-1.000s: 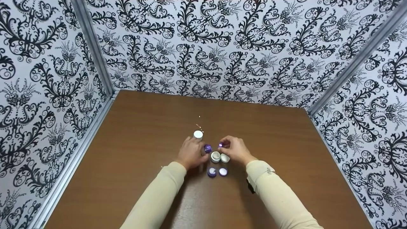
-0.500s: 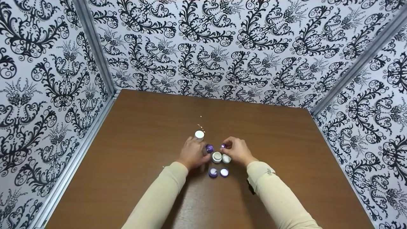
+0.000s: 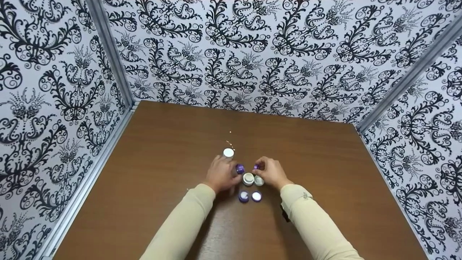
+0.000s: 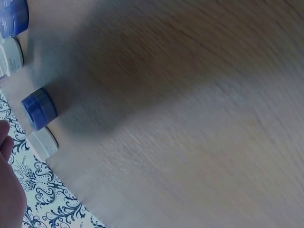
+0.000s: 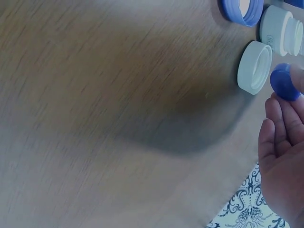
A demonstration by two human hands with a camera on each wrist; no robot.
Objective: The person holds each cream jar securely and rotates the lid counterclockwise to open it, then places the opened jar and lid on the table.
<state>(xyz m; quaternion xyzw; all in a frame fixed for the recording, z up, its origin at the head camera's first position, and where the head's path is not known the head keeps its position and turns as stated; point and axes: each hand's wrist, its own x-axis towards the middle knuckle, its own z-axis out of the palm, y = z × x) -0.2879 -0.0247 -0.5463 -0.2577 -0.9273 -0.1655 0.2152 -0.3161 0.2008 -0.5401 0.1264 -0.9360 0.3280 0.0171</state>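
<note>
My right hand (image 3: 273, 172) pinches a small purple lid (image 5: 283, 83) between thumb and fingers, raised over the table. Below it lie a white screw lid (image 5: 254, 68) and a white jar (image 5: 280, 31) with a threaded neck. My left hand (image 3: 221, 174) is low over the table, its fingers loosely bent beside a purple jar (image 4: 39, 108). Whether it touches that jar is hard to tell; the left wrist view shows only the hand's edge. A white round container (image 3: 228, 153) stands just past the left fingertips.
Closer to me sit another purple jar (image 3: 244, 196) and a purple lid with a white inside (image 3: 256, 196). Some tiny pale crumbs (image 3: 231, 144) lie beyond the white container. Patterned walls (image 3: 238, 54) border the brown wooden table (image 3: 173, 133) behind and at both sides.
The whole head view has drifted slightly, shifting things a little to the right. Both hands keep nearly the same pose; the purple lid in my right hand shows less glint.
</note>
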